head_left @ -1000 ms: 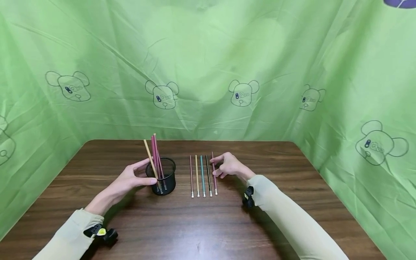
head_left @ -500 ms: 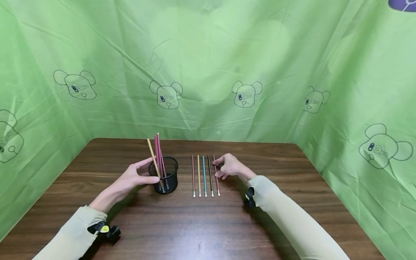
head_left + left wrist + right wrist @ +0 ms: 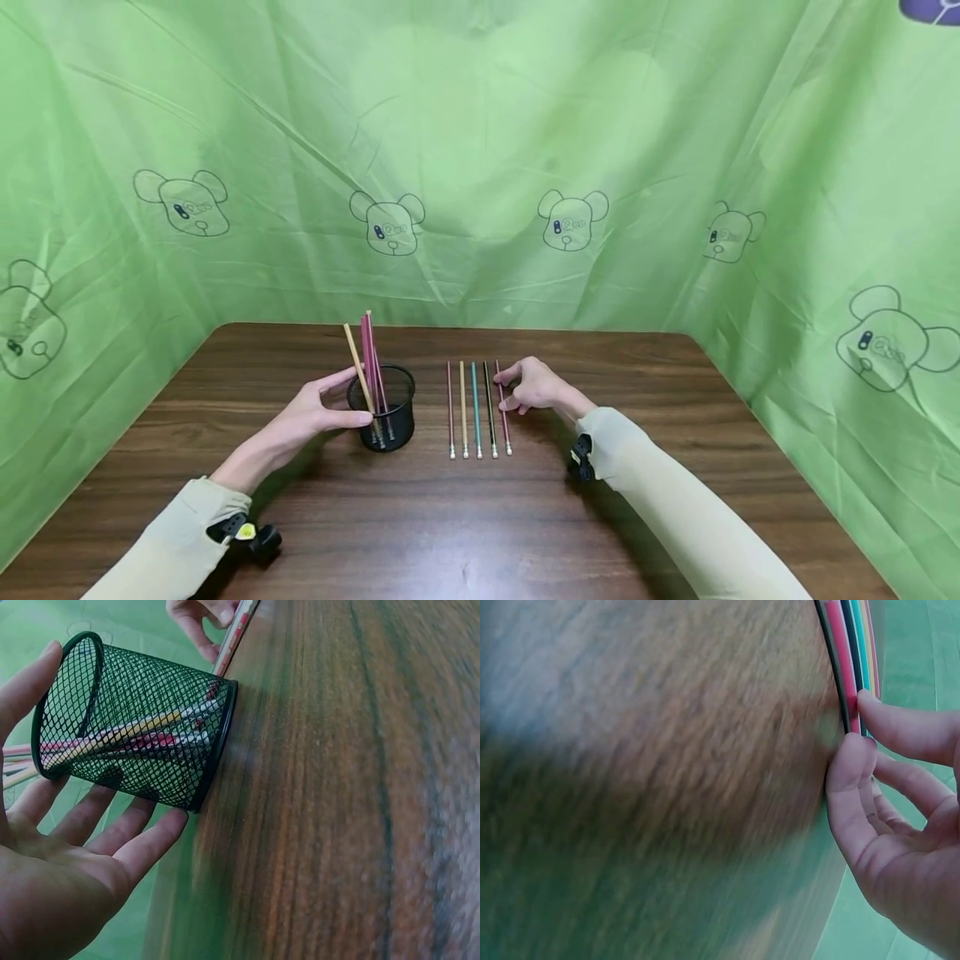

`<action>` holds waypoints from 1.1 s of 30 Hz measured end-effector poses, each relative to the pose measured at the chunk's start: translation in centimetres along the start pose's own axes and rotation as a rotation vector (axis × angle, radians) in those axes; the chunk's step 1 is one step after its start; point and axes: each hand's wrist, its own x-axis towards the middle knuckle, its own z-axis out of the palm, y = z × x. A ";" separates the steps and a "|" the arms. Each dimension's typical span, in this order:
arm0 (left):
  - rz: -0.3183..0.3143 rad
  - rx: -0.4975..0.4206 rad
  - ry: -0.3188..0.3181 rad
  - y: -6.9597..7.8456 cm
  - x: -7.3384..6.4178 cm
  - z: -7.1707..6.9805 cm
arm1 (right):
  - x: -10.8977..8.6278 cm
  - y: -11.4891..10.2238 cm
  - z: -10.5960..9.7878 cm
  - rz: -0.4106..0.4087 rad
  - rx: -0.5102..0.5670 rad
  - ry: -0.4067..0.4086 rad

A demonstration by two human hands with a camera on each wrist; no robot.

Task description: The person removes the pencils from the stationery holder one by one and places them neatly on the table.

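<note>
A black mesh pencil cup (image 3: 402,423) stands on the left half of the table, with a yellow pencil (image 3: 356,360) and some pink pencils (image 3: 367,346) leaning inside. My left hand (image 3: 309,412) grips it from the left, thumb in front and fingers behind; the left wrist view has the fingers (image 3: 139,844) spread along the mesh. To the right lie several pencils in a parallel row, eraser ends towards me. My right hand (image 3: 540,387) pinches the rightmost pink pencil (image 3: 506,432) between thumb and fingers. In the right wrist view, the fingertips (image 3: 853,754) meet at this pencil (image 3: 840,637).
The row also has a dark pink pencil (image 3: 451,408), a yellow pencil (image 3: 464,408), a blue pencil (image 3: 476,408) and a black pencil (image 3: 491,412). A green cloth (image 3: 480,275) with bear drawings encloses the brown wooden table (image 3: 390,533) at the back and sides.
The head view has shifted slightly, so the scene sits a little further right. Both hands keep their places at the cup and the rightmost pencil.
</note>
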 end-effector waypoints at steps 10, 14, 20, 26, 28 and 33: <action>-0.005 0.007 0.001 -0.1 -0.1 -0.1 | -0.2 0.1 -0.1 -0.020 -0.030 -0.002; -0.007 0.009 -0.004 -0.1 -0.1 -0.1 | -0.2 0.1 -0.1 -0.024 -0.035 0.003; -0.012 0.017 0.000 0.1 -0.1 -0.1 | -0.2 0.2 0.0 -0.020 -0.043 0.014; -0.019 0.026 0.002 0.3 -0.2 0.0 | -0.1 0.1 0.2 -0.015 -0.055 0.018; -0.020 0.022 -0.001 0.3 -0.2 0.1 | -0.1 0.0 0.2 -0.009 -0.050 0.017; -0.019 0.017 -0.002 0.2 -0.2 0.0 | -0.1 -0.2 0.2 -0.010 -0.047 0.016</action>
